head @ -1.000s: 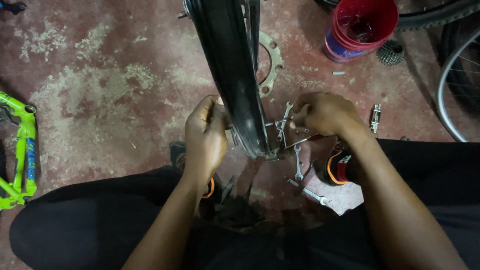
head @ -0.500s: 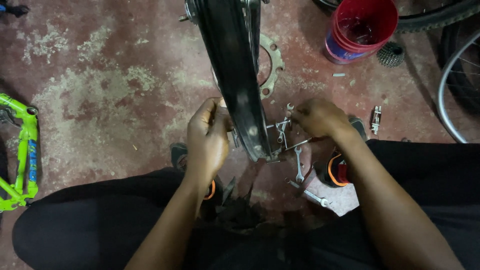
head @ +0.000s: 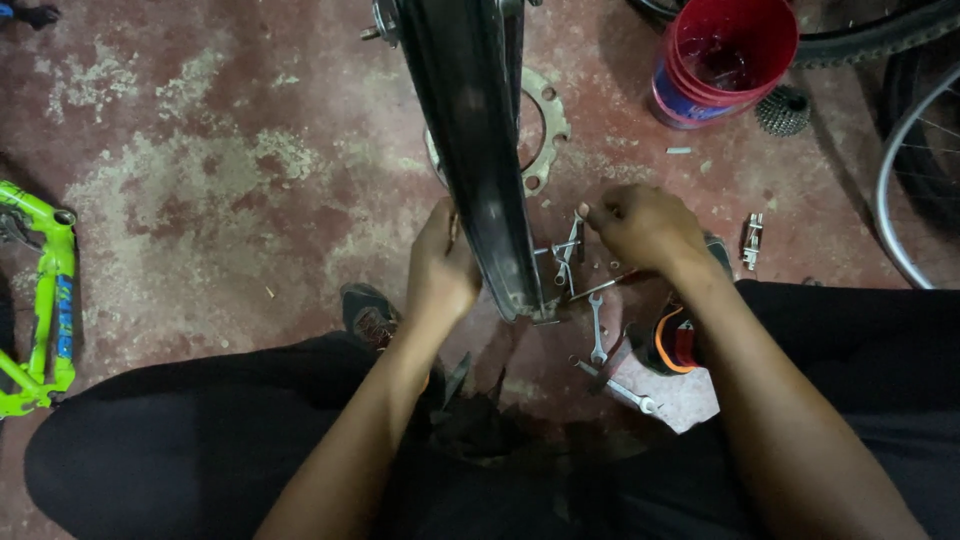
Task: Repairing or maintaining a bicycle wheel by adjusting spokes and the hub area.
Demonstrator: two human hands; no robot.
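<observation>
Wheel: a black bicycle wheel [head: 470, 150] stands upright on edge between the person's knees, its lower rim near the floor [head: 200, 200].
Left hand: the left hand [head: 440, 270] presses against the wheel's left side, fingers curled round the rim; the fingertips are hidden behind the tyre.
Right hand: the right hand [head: 645, 228] sits just right of the wheel, fingers pinched shut on a small spanner [head: 570, 245] at the axle.
Loose tools: more spanners [head: 597, 330] lie on the floor below the right hand, beside an orange-and-black tool [head: 675, 340].
Surroundings: a red bucket [head: 725, 60] and a cassette [head: 782, 110] sit at upper right, a metal ring [head: 545, 130] behind the wheel, a green frame [head: 45, 300] at far left.
</observation>
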